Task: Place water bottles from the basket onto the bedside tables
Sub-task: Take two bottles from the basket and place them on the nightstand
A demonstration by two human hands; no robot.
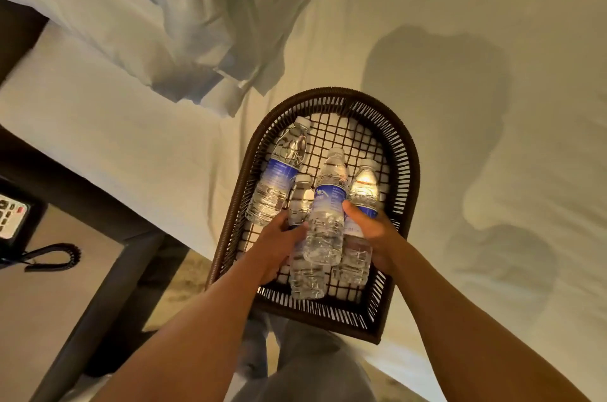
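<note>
A dark wicker basket [405,152] lies on the white bed, holding several clear water bottles with blue labels. My left hand [279,242] wraps around the second bottle from the left [303,201]. My right hand [371,230] grips the rightmost bottle [363,191]. Between my hands, a third bottle [328,204] rests on top of the others. A fourth bottle [279,175] lies untouched at the basket's left side. The bedside table [59,286] is at the lower left, below the bed's edge.
A telephone [13,221] with a coiled cord [52,257] sits on the bedside table. Crumpled white bedding [197,23] lies at the top of the bed. A strip of patterned carpet [184,283] shows between table and bed.
</note>
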